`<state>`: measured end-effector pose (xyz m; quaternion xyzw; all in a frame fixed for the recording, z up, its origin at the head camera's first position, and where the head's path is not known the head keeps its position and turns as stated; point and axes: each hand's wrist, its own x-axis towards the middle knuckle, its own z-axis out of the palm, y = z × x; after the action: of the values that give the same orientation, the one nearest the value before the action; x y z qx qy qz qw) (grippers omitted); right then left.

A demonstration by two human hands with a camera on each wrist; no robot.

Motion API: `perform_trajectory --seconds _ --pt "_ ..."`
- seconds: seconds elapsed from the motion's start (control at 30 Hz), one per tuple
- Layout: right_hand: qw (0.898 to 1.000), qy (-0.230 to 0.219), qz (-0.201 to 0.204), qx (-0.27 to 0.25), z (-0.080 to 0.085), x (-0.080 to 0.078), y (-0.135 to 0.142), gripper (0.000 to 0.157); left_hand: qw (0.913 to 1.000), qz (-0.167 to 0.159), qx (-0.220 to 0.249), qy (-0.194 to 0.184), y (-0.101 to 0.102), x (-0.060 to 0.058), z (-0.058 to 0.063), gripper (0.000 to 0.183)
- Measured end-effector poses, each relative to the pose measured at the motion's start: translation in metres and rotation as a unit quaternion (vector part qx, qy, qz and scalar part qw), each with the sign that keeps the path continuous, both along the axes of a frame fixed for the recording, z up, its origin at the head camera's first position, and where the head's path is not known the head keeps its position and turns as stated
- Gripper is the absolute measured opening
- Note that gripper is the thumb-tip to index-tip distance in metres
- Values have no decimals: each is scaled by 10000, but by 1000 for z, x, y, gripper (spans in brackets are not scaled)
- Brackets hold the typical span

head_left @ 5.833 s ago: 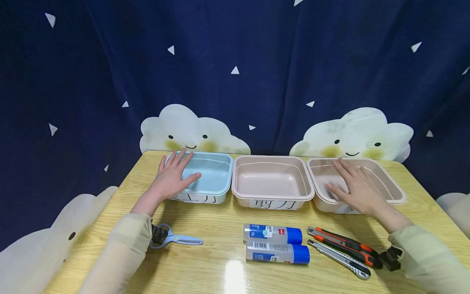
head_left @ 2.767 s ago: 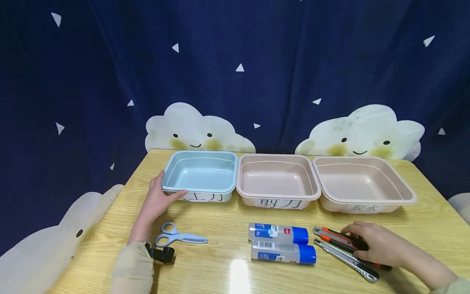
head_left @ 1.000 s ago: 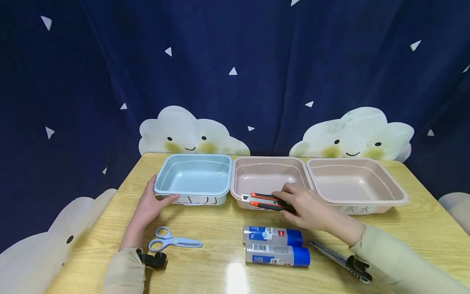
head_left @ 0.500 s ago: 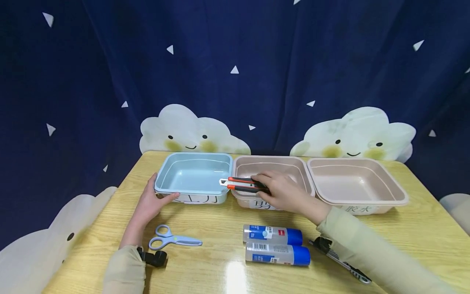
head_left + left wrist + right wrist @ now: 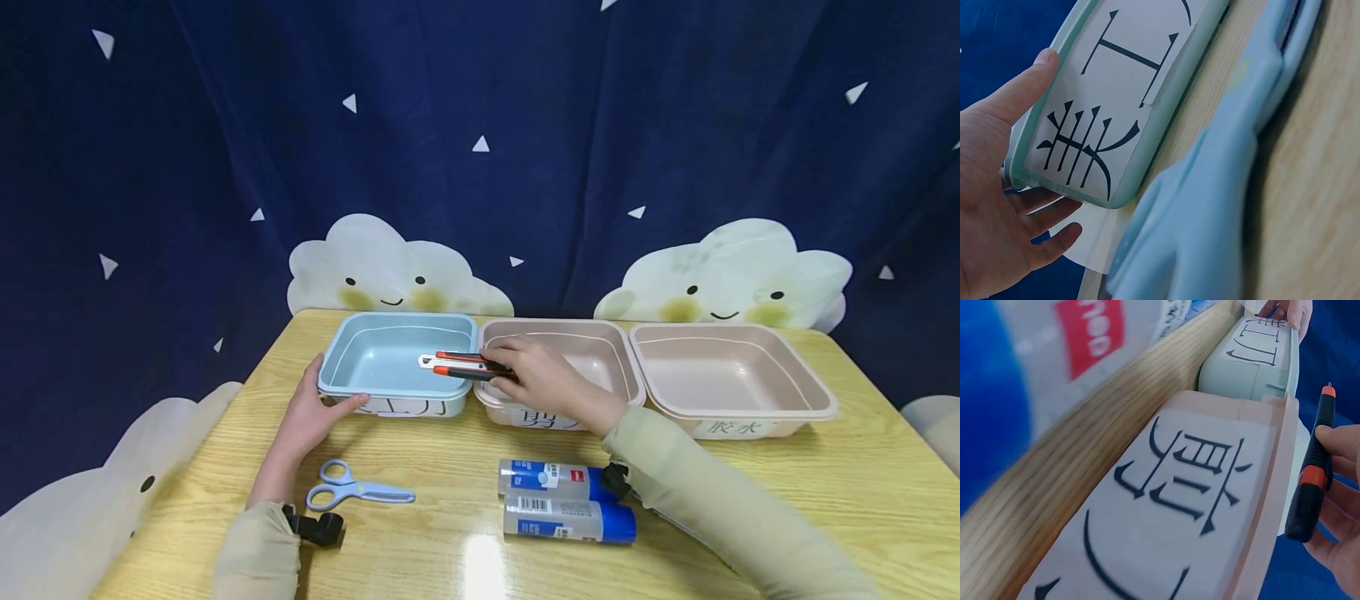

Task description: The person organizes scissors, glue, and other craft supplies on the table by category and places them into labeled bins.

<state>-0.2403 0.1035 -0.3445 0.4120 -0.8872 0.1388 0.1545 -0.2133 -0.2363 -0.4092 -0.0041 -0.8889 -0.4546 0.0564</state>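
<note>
My right hand [image 5: 551,379] pinches an orange-and-black utility knife [image 5: 463,367] between thumb and fingers. The knife lies level over the right part of the light blue bin [image 5: 367,358], its metal tip pointing left; the right wrist view shows it held above the rims. My left hand [image 5: 303,421] holds the blue bin's front left corner, thumb on the front rim and fingers along the side. The middle pink bin [image 5: 600,367] is partly behind my right hand. Blue scissors [image 5: 360,489] lie near my left wrist.
Two glue sticks [image 5: 551,517] with blue caps lie side by side in front of the middle bin. Another utility knife [image 5: 693,535] is mostly hidden under my right sleeve. A second pink bin [image 5: 720,379], labelled like the others, stands at the right.
My right hand took the orange-and-black knife from the table at the right and carried it left past the middle bin to the blue bin. My left hand moved onto the blue bin's corner and stays there.
</note>
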Motion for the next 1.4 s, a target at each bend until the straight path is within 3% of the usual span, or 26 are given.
perform_trajectory --seconds 0.27,0.6,1.4 --pt "10000 57 33 -15 -2 -6 -20 37 9999 64 -83 -35 0 0 -1 106" --pt "9997 -185 127 46 2 -15 -46 38 9998 76 -140 -84 1 -1 1 107" --pt "9977 -620 -150 233 -2 -41 -100 38 9996 165 -170 -154 -1 0 0 107"
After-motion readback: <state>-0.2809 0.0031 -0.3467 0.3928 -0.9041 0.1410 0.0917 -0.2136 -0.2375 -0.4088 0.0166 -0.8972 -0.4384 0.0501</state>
